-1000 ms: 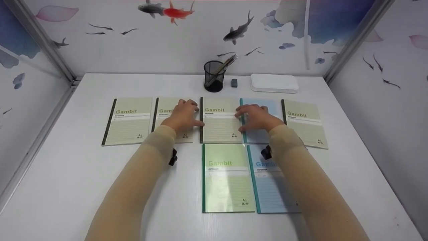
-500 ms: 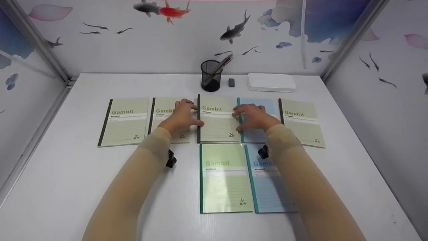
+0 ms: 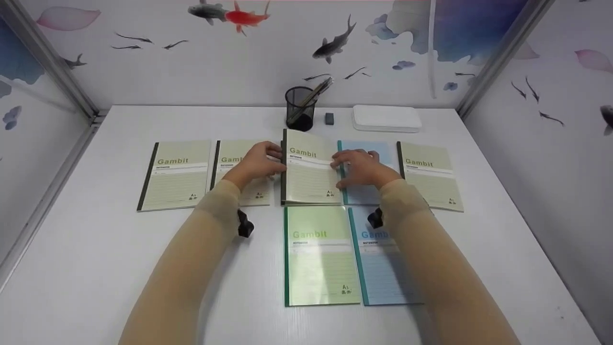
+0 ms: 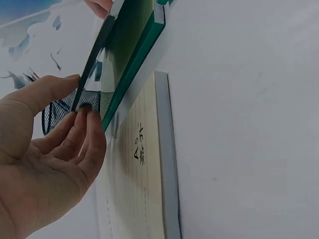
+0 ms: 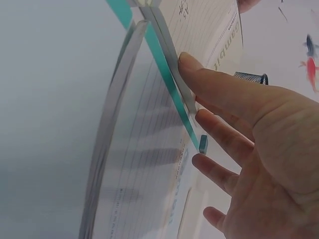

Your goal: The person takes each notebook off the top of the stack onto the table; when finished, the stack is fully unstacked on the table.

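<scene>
A beige notebook (image 3: pixel 311 179) with a dark spine is raised off the table in the middle of the row, its far end higher than its near end. My left hand (image 3: pixel 256 165) pinches its spine between thumb and fingers, as the left wrist view shows. My right hand (image 3: pixel 364 167) holds its opposite edge, thumb (image 5: pixel 192 67) on top and some fingers below. Under it in the left wrist view lies a green-spined notebook (image 4: pixel 124 64). A blue notebook (image 3: pixel 366 194) lies partly under my right hand, and another beige notebook (image 3: pixel 258 194) under my left.
Beige notebooks lie at the row's left end (image 3: pixel 177 177) and right end (image 3: pixel 431 177). In front are a green notebook (image 3: pixel 321 268) and a blue notebook (image 3: pixel 388 278). Behind stand a mesh pen cup (image 3: pixel 299 115), an eraser (image 3: pixel 329 119) and a white case (image 3: pixel 386 118).
The middle beige notebook has risen from the table, far end first, tilting up between my hands. My left thumb has shifted further up along its spine. The head view has shifted slightly.
</scene>
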`<state>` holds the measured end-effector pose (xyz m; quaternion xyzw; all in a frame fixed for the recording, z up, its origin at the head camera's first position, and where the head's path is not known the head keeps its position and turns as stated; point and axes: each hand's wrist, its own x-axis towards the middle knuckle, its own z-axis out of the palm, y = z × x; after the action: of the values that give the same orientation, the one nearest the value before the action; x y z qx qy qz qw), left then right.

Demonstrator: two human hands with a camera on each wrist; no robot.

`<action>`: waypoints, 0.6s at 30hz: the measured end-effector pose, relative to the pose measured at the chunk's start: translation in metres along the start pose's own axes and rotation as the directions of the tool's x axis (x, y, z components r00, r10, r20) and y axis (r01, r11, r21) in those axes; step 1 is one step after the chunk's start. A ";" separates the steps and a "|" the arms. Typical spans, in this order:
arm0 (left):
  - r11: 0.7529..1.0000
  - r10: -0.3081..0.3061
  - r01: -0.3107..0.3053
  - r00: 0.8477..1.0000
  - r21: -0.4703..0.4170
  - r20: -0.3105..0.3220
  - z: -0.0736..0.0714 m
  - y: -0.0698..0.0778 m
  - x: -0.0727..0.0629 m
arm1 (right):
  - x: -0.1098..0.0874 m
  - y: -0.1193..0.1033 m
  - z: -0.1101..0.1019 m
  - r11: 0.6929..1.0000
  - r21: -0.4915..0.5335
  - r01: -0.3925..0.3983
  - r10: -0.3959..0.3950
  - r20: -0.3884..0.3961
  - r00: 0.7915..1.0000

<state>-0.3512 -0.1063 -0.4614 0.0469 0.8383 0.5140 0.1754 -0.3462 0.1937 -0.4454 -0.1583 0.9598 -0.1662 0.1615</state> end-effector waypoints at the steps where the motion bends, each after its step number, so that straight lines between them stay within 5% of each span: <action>1: 1.000 -0.008 0.008 1.000 -0.031 0.006 0.001 0.000 0.001 | 0.000 0.000 0.000 1.000 0.001 -0.004 0.004 -0.002 1.000; 18: 0.945 -0.077 0.074 0.997 -0.318 0.005 0.008 0.000 0.005 | -0.001 0.004 0.003 1.000 0.006 0.031 -0.031 -0.009 0.999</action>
<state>-0.3526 -0.0985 -0.4661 -0.0161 0.7464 0.6355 0.1971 -0.3452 0.1967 -0.4493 -0.1718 0.9575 -0.1723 0.1549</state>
